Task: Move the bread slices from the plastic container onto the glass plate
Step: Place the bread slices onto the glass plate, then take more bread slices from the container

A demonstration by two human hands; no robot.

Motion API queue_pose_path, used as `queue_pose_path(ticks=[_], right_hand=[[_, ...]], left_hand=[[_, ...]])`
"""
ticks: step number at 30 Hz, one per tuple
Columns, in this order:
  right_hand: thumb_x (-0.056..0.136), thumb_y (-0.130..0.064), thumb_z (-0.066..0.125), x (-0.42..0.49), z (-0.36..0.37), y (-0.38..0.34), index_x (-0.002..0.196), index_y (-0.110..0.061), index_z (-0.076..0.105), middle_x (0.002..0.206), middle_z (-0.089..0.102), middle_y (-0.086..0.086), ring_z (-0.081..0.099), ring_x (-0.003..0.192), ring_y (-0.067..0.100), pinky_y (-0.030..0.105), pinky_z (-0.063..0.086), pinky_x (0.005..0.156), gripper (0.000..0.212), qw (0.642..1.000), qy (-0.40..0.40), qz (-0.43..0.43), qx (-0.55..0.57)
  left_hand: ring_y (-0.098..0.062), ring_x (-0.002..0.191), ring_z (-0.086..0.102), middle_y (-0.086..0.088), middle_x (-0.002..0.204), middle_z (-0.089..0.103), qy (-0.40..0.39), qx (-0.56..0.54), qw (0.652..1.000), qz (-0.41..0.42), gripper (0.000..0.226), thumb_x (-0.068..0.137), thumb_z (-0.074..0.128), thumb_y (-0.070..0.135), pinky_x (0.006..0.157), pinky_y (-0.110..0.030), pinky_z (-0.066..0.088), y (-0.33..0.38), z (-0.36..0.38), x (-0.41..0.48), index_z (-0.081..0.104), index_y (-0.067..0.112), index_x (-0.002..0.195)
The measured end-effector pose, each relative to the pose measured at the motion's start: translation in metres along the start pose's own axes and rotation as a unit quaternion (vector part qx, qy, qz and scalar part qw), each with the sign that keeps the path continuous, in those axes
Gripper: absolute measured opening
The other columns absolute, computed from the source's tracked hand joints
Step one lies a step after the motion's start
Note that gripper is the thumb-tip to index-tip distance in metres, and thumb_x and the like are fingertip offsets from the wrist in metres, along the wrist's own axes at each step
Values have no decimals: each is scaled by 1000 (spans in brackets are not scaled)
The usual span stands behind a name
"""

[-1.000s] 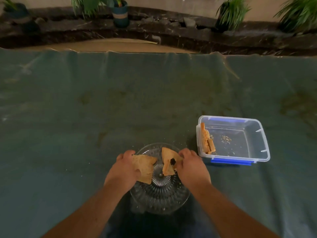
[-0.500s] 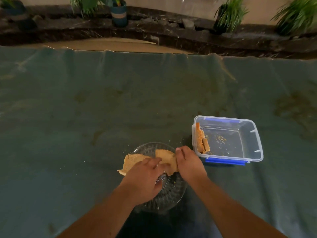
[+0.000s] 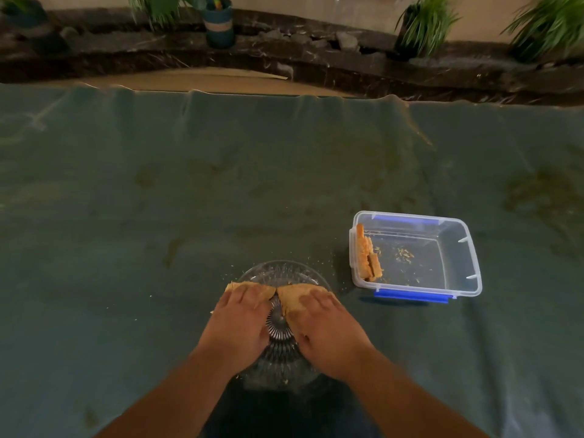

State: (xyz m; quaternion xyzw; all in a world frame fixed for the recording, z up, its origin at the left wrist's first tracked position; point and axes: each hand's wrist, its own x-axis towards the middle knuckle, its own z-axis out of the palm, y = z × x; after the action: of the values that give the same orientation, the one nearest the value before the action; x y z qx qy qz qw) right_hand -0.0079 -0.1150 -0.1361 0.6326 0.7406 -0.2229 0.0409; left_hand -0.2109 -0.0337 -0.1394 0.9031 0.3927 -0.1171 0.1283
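Observation:
A ribbed glass plate (image 3: pixel 281 268) sits on the green cloth close to me. Two tan bread slices lie side by side on it. My left hand (image 3: pixel 240 324) presses flat on the left slice (image 3: pixel 269 291), fingers spread. My right hand (image 3: pixel 322 327) presses flat on the right slice (image 3: pixel 290 300) in the same way. The hands hide most of both slices. To the right stands a clear plastic container (image 3: pixel 467 257) with blue clips. More bread (image 3: pixel 365 257) leans upright against its left wall, and crumbs lie on its floor.
The green cloth (image 3: pixel 158 200) covers the whole table, with crumbs scattered around the plate. Beyond its far edge runs a dark stone ledge (image 3: pixel 316 58) with potted plants (image 3: pixel 219 23).
Both hands have lowered their slices from a tilted hold above the plate to flat on it. My left hand shifted back to the left, and the two slices now meet at the plate's middle.

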Motion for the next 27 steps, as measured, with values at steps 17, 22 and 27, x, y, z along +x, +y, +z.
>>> queue_pose_path(ticks=[17, 22, 27], right_hand=[[101, -19, 51, 28, 14, -32, 165, -20, 1, 173, -5, 18, -9, 157, 41, 54, -1, 126, 82, 988, -71, 137, 5], [94, -21, 53, 11, -21, -20, 141, -20, 49, 140, 53, 11, 45, 130, 35, 51, 42, 110, 47, 994, 65, 79, 25], [92, -28, 62, -12, -71, 36, 119, -21, 59, 112, 63, 4, 56, 102, 25, 43, 51, 92, 28, 939, 299, 141, 99]], left_hand=[[-27, 155, 8, -2, 171, 13, -40, -80, 994, -66, 82, 93, 58, 39, 126, -50, 14, 13, 19, 12, 11, 34, 160], [-25, 123, 51, -2, 137, 58, 30, -31, 998, -46, 43, 91, 53, 40, 98, -45, 49, 10, -3, 16, 56, 27, 132], [-27, 97, 63, -2, 110, 68, 78, -137, 983, -96, 31, 91, 59, 42, 78, -41, 54, 28, -46, 56, 63, 24, 116]])
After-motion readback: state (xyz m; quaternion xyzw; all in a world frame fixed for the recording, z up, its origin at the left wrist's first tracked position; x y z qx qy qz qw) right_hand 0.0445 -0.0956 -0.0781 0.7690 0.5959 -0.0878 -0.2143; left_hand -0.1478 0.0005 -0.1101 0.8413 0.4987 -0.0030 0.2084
